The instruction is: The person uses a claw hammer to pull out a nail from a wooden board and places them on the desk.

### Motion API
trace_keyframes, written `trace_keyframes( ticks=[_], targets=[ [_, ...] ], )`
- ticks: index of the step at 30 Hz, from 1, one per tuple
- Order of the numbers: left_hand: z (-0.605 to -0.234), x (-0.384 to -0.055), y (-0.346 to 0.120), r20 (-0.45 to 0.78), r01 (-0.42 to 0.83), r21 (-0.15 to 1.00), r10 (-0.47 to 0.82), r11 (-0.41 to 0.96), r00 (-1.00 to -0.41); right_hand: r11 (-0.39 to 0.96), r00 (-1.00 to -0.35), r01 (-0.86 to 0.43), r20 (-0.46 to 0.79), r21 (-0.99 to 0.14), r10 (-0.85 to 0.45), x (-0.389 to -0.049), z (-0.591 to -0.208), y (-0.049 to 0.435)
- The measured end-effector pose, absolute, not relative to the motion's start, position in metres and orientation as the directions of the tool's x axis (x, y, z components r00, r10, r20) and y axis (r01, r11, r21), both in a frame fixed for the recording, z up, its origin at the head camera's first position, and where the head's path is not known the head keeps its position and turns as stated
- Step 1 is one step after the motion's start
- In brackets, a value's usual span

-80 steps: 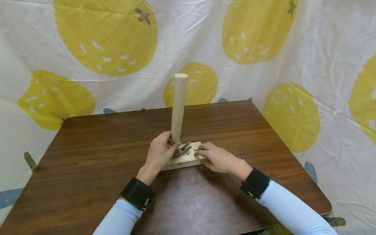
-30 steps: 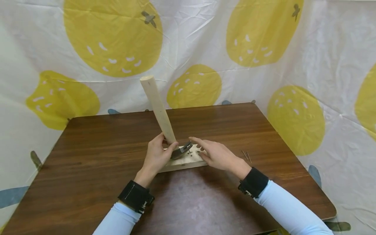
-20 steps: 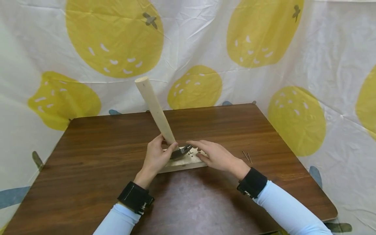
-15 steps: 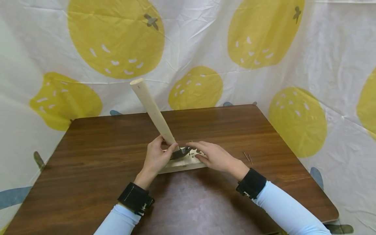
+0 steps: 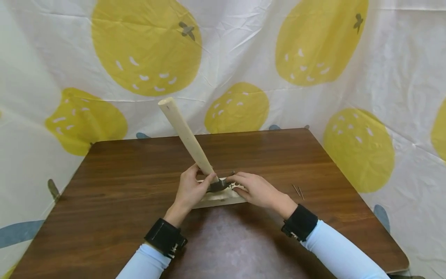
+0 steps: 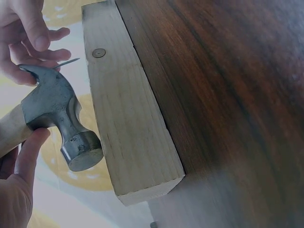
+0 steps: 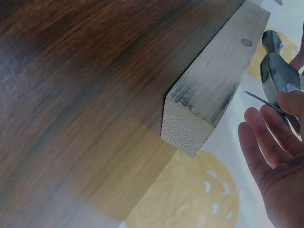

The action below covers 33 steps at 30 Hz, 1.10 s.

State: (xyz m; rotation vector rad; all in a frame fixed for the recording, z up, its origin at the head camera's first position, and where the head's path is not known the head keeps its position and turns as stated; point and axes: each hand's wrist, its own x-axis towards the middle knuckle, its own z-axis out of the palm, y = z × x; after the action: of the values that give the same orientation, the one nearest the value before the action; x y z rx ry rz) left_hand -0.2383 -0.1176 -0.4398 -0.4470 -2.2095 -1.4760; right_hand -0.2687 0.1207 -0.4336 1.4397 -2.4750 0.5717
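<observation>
My left hand (image 5: 191,188) grips a claw hammer (image 5: 189,139) by the lower handle, close under the steel head (image 6: 50,92). The handle leans up and to the left. Below the head lies a pale wooden board (image 5: 221,202) with dark spots on its top. A thin nail (image 6: 69,62) stands at the claw, its point towards the board in the left wrist view. My right hand (image 5: 259,189) reaches in from the right, forefinger at the claw's tip. Its thumb (image 7: 290,102) overlaps the nail in the right wrist view, while the other fingers are loosely spread.
Two loose nails (image 5: 297,192) lie on the brown wooden table (image 5: 139,186), right of my right hand. A white cloth with yellow fruit shapes (image 5: 150,46) hangs behind and beside the table. The table's right edge runs past my right forearm.
The hammer handle has tipped from nearly upright to leaning left. My right hand has come from the board's top to the claw, its forefinger now at the tip. The head view has shifted slightly.
</observation>
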Motion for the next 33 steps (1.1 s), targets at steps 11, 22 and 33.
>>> trace_keyframes(
  ticks=[11,22,33],
  targets=[
    [-0.441,-0.238,-0.117,0.525,0.493,0.786,0.018,0.373,-0.851,0.440,-0.507,-0.862,0.393,-0.254,-0.767,-0.270,-0.439,0.115],
    [-0.440,-0.237,-0.116,0.524,0.503,0.798,0.031,0.333,-0.851,0.433,-0.483,-0.873,0.529,-0.224,-0.698,-0.273,-0.446,0.112],
    [-0.440,-0.237,-0.118,0.516,0.497,0.803,0.032,0.330,-0.856,0.436,-0.520,-0.853,0.541,-0.288,-0.660,-0.273,-0.442,0.113]
  ],
)
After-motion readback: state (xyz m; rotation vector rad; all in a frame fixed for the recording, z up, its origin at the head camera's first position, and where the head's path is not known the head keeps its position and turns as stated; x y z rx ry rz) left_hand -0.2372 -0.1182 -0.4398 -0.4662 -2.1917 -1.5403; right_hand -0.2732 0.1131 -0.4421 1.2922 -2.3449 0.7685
